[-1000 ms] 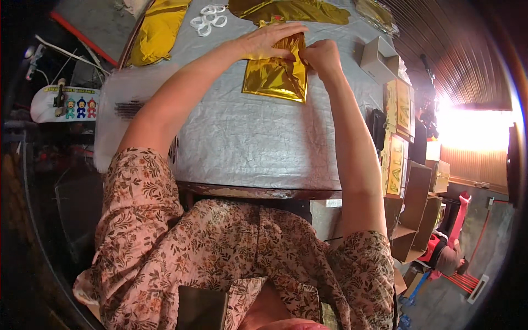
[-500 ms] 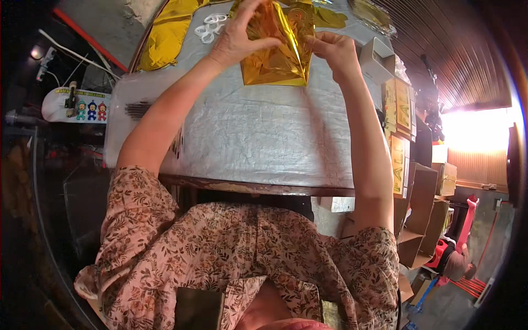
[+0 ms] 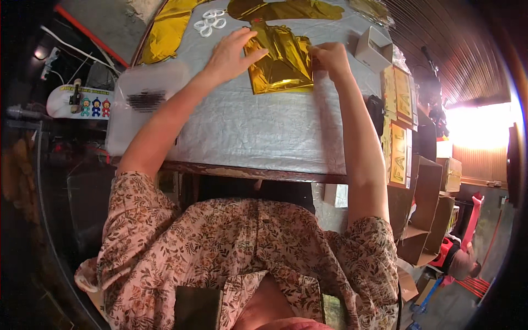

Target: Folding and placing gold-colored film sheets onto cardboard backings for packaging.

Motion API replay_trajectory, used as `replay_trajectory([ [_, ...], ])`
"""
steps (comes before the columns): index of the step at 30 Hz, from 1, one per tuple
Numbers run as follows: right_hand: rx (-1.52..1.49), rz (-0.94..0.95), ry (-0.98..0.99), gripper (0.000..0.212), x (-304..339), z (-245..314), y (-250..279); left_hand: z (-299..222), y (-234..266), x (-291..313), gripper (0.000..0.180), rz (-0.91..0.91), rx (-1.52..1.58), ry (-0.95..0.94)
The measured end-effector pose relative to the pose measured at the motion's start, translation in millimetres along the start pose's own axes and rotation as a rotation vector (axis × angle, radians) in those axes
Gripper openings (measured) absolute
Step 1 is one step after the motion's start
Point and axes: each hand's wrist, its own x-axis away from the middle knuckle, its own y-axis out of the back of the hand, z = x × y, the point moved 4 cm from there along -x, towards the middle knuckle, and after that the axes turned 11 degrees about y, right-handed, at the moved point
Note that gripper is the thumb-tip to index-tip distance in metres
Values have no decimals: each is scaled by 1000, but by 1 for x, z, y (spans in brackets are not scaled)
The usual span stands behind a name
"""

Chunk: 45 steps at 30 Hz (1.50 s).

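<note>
A crumpled, folded piece of shiny gold foil (image 3: 283,63) lies in front of me on the table. My left hand (image 3: 228,55) is at its left edge, fingers stretched out and thumb spread apart, with the thumb tip and fingertips touching the foil. On the opposite edge my right hand (image 3: 331,56) is closed, pinching the foil's side between thumb and fingers. Its fingertips are partly hidden. Beyond both hands lies a larger flat gold foil shape (image 3: 286,10). Another gold foil shape (image 3: 166,36) is at the far left, near several white rings (image 3: 210,23).
A silver-grey cover (image 3: 247,132) spreads over the table. At its left lies a clear plastic sheet or bag (image 3: 124,124) with dark print. An open white box (image 3: 374,47) stands right of my right hand, with cardboard boxes (image 3: 399,148) beyond the table's right side.
The foil has come down flatter onto the table and slightly nearer me. My left hand has lowered and its fingers have opened out; the right still pinches the edge.
</note>
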Motion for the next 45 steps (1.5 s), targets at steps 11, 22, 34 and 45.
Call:
replay_trajectory([
  [11, 769, -50, 160, 40, -39, 32, -32, -43, 20, 38, 58, 109, 28, -107],
  [22, 85, 70, 90, 22, 20, 47, -20, -73, 15, 68, 33, 177, 6, -286],
  [34, 97, -138, 75, 22, 79, 9, 1, -85, 7, 80, 21, 261, 23, -335],
  [45, 354, -188, 169, 25, 80, 11, 4, -93, -21, 64, 51, 167, -57, -393],
])
